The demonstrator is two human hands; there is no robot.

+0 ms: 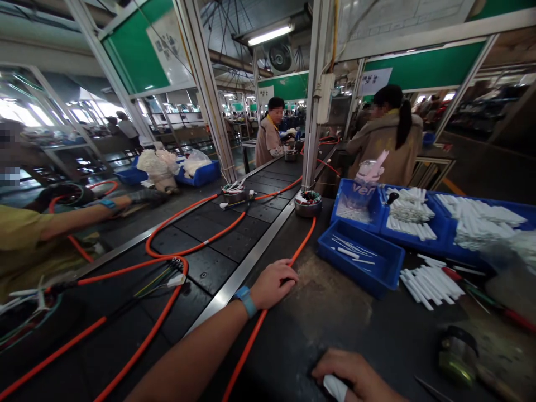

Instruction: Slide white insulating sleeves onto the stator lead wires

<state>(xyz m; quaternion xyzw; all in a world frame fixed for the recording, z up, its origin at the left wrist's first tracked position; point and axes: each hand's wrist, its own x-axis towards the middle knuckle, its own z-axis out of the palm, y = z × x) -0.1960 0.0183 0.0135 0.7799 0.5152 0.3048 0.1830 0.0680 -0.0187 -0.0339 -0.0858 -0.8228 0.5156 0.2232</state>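
Observation:
My left hand [273,283], with a blue band at the wrist, is closed over an orange cable [253,334] on the dark worktop. Beyond my fingers the cable runs up to a round metal motor part [308,204] with coloured wires inside. My right hand [355,373] rests low on the worktop with its fingers curled. Something white [335,386] shows at its thumb side; whether it is a wrap on the digit or a held piece I cannot tell. A small blue bin [360,273] with a few thin white tubes lies between the hands, farther back.
White tubes [432,283] lie loose at the right, near larger blue bins [446,223]. A roll of tape [457,354] sits at lower right. Left of the metal rail [247,267], orange cables [167,308] loop over a black conveyor [209,245]. A co-worker's arm [84,215] reaches in from the left.

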